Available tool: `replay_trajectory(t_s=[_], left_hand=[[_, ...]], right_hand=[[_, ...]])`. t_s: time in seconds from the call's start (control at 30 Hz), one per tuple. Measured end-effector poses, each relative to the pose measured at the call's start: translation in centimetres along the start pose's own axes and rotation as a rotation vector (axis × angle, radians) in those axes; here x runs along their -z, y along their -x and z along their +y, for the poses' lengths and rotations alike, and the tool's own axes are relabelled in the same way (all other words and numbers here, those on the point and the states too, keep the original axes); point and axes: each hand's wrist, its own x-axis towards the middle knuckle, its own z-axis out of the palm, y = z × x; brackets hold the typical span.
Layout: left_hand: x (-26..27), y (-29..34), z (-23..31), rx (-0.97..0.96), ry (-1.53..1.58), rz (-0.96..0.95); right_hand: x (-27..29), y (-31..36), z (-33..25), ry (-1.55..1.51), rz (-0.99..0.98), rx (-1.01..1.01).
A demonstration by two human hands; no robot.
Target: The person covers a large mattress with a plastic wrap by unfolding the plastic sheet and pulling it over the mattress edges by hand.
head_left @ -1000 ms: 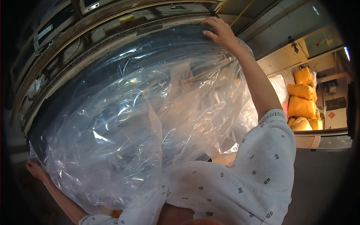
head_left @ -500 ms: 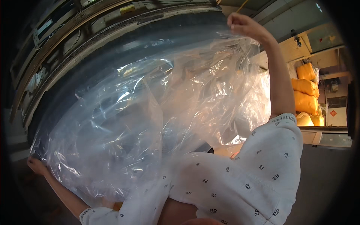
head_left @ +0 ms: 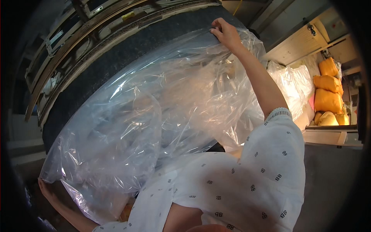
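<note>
A large sheet of clear plastic film (head_left: 116,135) spreads before me, wrinkled and shiny, over a dark surface (head_left: 127,50). My right hand (head_left: 227,34) is at the film's far right edge, thumb and fingers pinched together on it, the arm stretched far forward. At the lower left, my left hand (head_left: 45,188) grips the film's near left corner; its fingers are partly hidden. Between the hands the far edge of the film runs in a taut curve. Loose folds hang near my body and over the left forearm.
A frame of wooden and metal rails (head_left: 65,50) runs along the far left side. To the right stand stacked orange bundles (head_left: 328,100), next to more crumpled clear plastic (head_left: 291,87). A pale panel (head_left: 297,46) lies beyond my right arm.
The film's far edge has come nearer and tightened, uncovering more of the dark surface. My right hand has moved left and slightly down; my left hand has moved down and slightly right.
</note>
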Motion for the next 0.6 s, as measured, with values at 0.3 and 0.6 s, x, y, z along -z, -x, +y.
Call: replay_trajectory(t_s=[0.3, 0.6], left_hand=[[-5.8, -3.8, 0.7, -0.052, 0.255, -0.042], [-28.5, -3.9, -4.0, -0.451, -0.201, 0.326]], right_hand=[[6.4, -11.3, 2.3, -0.269, 0.341, 0.108], [-2.4, -12.6, 15.7, -0.173, 0.332, -0.136]])
